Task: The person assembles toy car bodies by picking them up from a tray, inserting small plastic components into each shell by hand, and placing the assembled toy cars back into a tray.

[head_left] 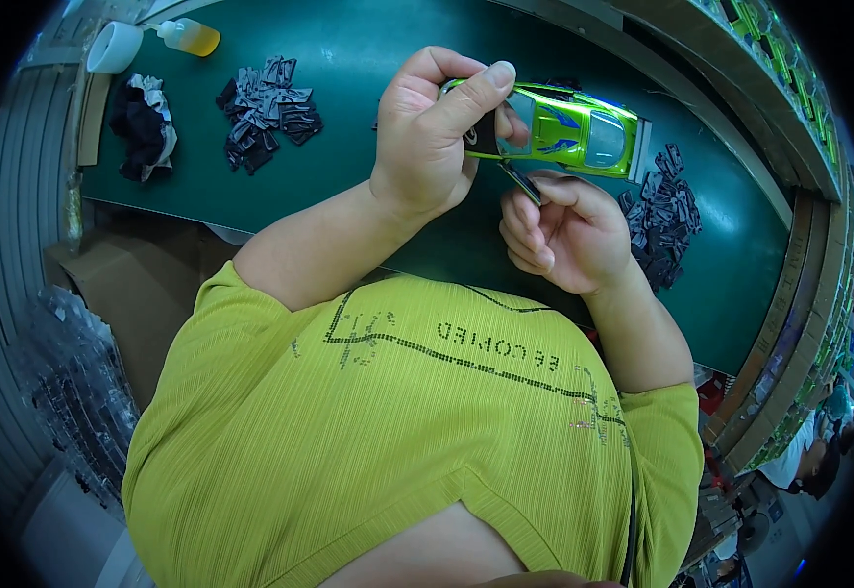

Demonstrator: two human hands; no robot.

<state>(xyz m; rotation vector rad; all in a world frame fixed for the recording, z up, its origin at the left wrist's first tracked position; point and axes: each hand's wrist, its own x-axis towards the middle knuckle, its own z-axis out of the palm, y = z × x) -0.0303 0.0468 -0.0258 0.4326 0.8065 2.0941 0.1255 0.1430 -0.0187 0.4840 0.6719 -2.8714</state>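
Observation:
A shiny green toy car body (559, 132) with blue markings and clear windows is held up over the table. My left hand (435, 127) grips its left end, thumb on top and fingers beneath, and a fingertip shows through the clear window. Just below the car's near side, my right hand (574, 230) pinches a small black plastic part (521, 183) between thumb and forefinger. The upper end of this part is at the car's edge; I cannot tell whether it is fastened there. To the right lies a pile of similar black parts (667, 216), partly behind my right hand.
Another pile of black parts (268, 110) lies on the green table (339, 59) at the left. Beyond it are a crumpled black-and-white cloth (145, 127), a white cup-like container (114, 47) and a bottle of yellow liquid (190, 37). Green car bodies line the right-hand rack (789, 73).

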